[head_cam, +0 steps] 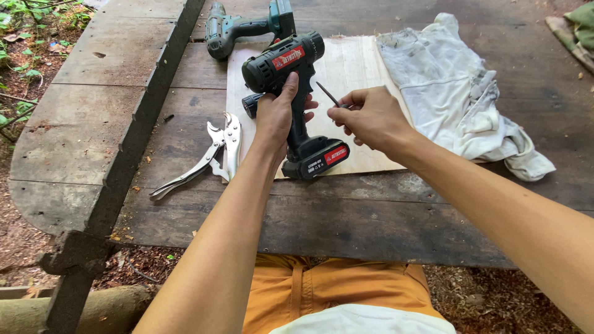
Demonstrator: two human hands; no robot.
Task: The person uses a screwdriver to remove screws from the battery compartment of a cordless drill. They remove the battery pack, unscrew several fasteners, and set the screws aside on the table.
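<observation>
My left hand (277, 112) grips the handle of a black cordless drill (291, 68) with red labels, held upright, its chuck pointing down-left and its battery base resting on a pale plywood sheet (352, 68). My right hand (371, 117) pinches a thin dark drill bit (328, 94) between its fingertips, just right of the drill's handle, the bit slanting up to the left.
Silver locking pliers (213, 151) lie on the weathered wooden table (371, 210) left of the drill. A green cordless drill (238, 28) lies at the back. A crumpled white cloth (458, 93) covers the right side. A dark beam (139, 124) runs along the left.
</observation>
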